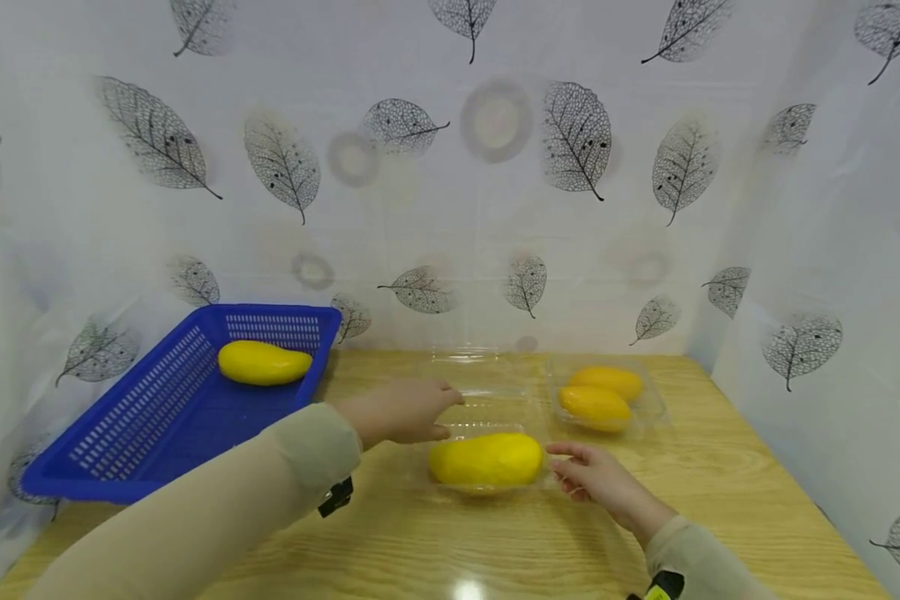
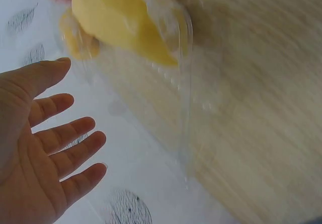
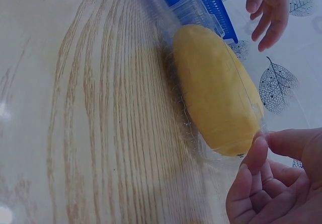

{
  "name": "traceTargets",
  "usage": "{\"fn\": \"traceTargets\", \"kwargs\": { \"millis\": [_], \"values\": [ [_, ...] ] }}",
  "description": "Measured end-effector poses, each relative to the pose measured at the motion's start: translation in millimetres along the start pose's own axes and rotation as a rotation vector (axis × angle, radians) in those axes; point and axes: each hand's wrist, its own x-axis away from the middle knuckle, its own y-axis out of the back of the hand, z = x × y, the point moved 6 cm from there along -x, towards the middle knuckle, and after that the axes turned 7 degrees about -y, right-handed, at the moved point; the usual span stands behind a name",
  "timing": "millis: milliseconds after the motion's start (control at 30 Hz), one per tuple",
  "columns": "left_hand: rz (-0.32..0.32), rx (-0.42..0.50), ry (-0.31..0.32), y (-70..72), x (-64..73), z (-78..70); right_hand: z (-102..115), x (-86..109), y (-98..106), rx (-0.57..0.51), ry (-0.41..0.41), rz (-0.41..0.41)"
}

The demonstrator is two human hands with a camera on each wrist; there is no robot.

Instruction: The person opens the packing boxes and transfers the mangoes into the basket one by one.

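A large yellow mango [image 1: 486,460] lies in a clear plastic clamshell box [image 3: 221,159] in the middle of the table. The box's transparent lid [image 1: 472,375] stands open at the back. At the box's right end my right hand [image 1: 596,479] pinches the rim between thumb and index finger, close to the fruit's tip. My left hand [image 1: 408,410] hovers by the box's left rear side. Its fingers are spread and hold nothing in the left wrist view, where the palm [image 2: 30,183] shows.
On the left stands a blue plastic basket [image 1: 131,490] with another yellow mango [image 1: 264,363] inside. Behind my right hand, a second clear box [image 1: 651,402] holds two orange-yellow mangoes [image 1: 596,407]. A leaf-patterned curtain [image 1: 450,225] hangs along the wooden table's [image 1: 750,500] back edge.
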Motion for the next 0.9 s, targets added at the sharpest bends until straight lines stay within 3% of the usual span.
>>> {"fn": "traceTargets", "kwargs": {
  "millis": [100,333,667,900],
  "values": [
    [0.034,-0.016,-0.020,-8.4,-7.1,-12.4,1,-0.3,0,-0.010,-0.007,0.004],
    [0.072,-0.001,0.008,-23.0,-17.5,-25.9,1,0.7,0,-0.013,-0.027,0.003],
    [0.048,0.089,0.017,-37.4,-24.6,-31.3,1,0.4,-1,-0.010,-0.033,0.002],
    [0.039,0.086,-0.020,-42.3,-30.2,-35.8,0,0.4,0,-0.005,-0.036,-0.013]
  ]
}}
